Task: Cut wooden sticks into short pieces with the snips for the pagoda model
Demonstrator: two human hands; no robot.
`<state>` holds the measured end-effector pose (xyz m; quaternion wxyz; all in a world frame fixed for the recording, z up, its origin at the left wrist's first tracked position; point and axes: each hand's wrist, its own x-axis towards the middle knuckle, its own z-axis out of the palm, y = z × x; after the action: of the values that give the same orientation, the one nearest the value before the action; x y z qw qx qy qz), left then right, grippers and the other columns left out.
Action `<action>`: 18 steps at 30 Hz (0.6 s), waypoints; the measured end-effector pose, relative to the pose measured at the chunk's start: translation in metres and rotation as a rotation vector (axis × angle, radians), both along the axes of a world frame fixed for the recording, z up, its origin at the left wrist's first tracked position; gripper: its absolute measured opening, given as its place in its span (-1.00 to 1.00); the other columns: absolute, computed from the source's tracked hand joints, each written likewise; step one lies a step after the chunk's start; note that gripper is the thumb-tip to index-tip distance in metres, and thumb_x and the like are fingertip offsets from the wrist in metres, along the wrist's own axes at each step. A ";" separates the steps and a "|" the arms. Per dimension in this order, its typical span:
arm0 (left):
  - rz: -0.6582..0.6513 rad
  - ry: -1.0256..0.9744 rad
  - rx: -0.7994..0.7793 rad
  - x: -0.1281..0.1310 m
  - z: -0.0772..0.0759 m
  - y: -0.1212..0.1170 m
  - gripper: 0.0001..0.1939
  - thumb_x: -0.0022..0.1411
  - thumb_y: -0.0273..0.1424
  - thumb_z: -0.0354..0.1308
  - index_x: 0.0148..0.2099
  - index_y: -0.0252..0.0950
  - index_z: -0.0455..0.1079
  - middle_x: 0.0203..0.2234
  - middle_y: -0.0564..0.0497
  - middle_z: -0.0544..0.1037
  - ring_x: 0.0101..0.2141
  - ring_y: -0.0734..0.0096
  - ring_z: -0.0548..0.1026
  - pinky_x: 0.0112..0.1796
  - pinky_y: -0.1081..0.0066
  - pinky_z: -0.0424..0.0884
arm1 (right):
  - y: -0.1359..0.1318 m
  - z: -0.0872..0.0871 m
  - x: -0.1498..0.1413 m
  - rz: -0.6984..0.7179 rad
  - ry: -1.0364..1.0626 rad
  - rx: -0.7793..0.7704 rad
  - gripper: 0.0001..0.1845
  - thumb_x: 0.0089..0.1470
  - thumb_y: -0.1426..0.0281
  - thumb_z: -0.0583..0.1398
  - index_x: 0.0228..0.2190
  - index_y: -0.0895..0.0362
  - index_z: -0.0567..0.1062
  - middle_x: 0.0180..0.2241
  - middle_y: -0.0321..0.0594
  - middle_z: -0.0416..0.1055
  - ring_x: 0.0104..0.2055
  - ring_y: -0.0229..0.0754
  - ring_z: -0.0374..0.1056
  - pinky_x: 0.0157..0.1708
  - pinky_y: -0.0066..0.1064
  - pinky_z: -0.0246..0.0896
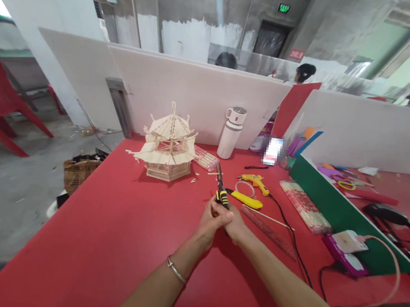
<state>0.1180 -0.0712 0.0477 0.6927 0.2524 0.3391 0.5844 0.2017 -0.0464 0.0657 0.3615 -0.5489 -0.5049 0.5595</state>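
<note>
Both of my hands meet over the red table, clasped together around the yellow and black handles of a pair of pliers. My left hand, with a metal bracelet on its wrist, is closed on the handles. My right hand is closed against it on the same tool. The pliers' dark jaws point away from me toward a small pagoda model built of pale wooden sticks, which stands farther back on the left. Loose sticks lie around the model.
A white bottle stands at the white partition. A yellow glue gun, a yellow knife, a ruler, stick packs, a black cable and a phone on a purple box lie to the right. A green divider bounds that side. A basket sits on the floor at left.
</note>
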 end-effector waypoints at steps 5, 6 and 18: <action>0.058 -0.060 0.001 0.009 -0.010 -0.004 -0.31 -0.15 -0.23 0.48 0.05 -0.23 0.38 -0.10 -0.07 0.54 -0.04 0.13 0.50 -0.04 0.25 0.45 | -0.001 0.000 -0.004 0.004 -0.070 0.030 -0.48 -0.03 -0.09 0.21 -0.35 0.13 0.43 -0.47 -0.28 0.39 -0.36 -0.13 0.32 -0.33 -0.34 0.21; 0.102 -0.052 0.015 0.011 -0.013 -0.004 -0.34 -0.11 -0.24 0.46 0.06 -0.23 0.39 -0.10 -0.07 0.54 -0.02 0.15 0.50 -0.02 0.27 0.43 | -0.002 0.001 -0.006 0.002 -0.079 0.027 -0.46 -0.04 -0.11 0.21 -0.33 0.13 0.44 -0.46 -0.27 0.39 -0.36 -0.13 0.33 -0.32 -0.34 0.22; 0.227 -0.042 0.092 0.019 -0.031 -0.002 -0.51 0.03 -0.30 0.34 0.04 -0.25 0.42 -0.17 -0.02 0.54 -0.13 0.27 0.51 -0.01 0.29 0.39 | -0.009 0.010 -0.013 -0.018 -0.153 0.042 -0.51 -0.02 -0.02 0.20 -0.27 0.16 0.44 -0.42 -0.21 0.47 -0.34 -0.09 0.40 -0.30 -0.33 0.25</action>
<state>0.1368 -0.0735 0.0168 0.6165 0.2316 0.3239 0.6792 0.1891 -0.0552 0.0755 0.3382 -0.5870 -0.5376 0.5020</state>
